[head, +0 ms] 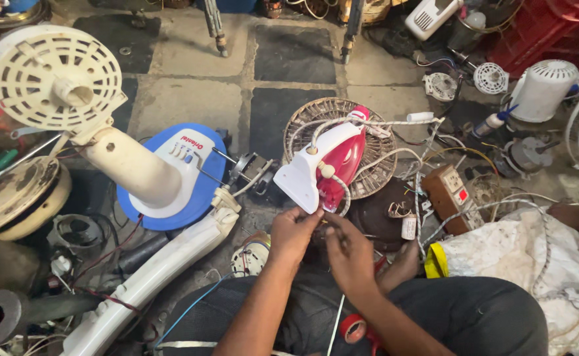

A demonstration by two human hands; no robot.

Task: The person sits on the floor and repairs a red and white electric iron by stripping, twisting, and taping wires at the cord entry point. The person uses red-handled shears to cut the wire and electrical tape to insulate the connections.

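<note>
Your left hand [294, 227] pinches the white heel of the red-and-white clothes iron [325, 165], which rests just above both hands. Your right hand [345, 247], fingers curled, holds what looks like its thin wire. Risk: the iron tipping off its wire fan guard [375, 175] if you tug. The tiled floor [197, 99] beyond is crowded with fan parts and loose cable.

Red lettering label on blue fan base [193, 142], left of centre

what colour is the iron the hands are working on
The clothes iron is red-pink with a white rear end, seen in the head view.
</note>
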